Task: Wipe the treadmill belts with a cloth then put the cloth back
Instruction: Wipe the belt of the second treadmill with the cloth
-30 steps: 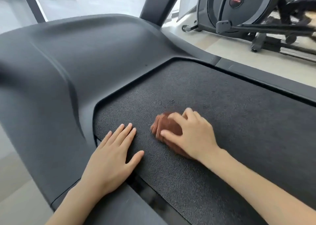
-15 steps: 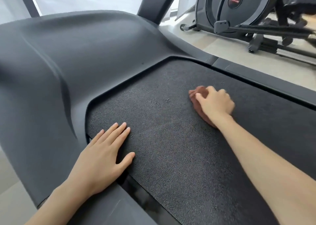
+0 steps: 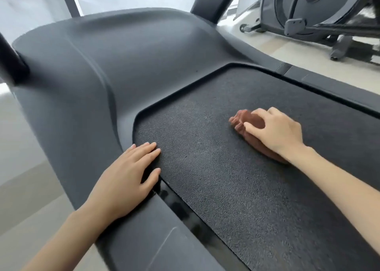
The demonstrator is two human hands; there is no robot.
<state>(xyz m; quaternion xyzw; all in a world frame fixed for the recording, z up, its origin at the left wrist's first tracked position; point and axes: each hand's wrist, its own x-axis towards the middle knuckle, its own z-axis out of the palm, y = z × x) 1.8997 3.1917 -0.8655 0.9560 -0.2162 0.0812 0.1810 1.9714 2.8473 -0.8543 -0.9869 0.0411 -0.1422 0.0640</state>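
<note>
Gripping a bunched brown cloth [image 3: 251, 124] with the right hand [image 3: 277, 131], out toward three o'clock of centre, with fingers curled over its top and thumb hooked against its near side. Pressing that cloth down onto the black textured treadmill belt [image 3: 216, 188], with its rear part tucked under palm and wrist. Resting the left hand [image 3: 125, 180] flat at about seven o'clock, with fingers straight and close together, thumb spread aside, fingertips touching the belt's front-left corner and palm on the grey motor cover [image 3: 98, 75]. Holding nothing there. Well apart from the right hand, with bare belt between. At one o'clock, beyond the side rail [image 3: 329, 85], on the pale floor [image 3: 267, 50]: an elliptical machine [image 3: 308, 13].
</note>
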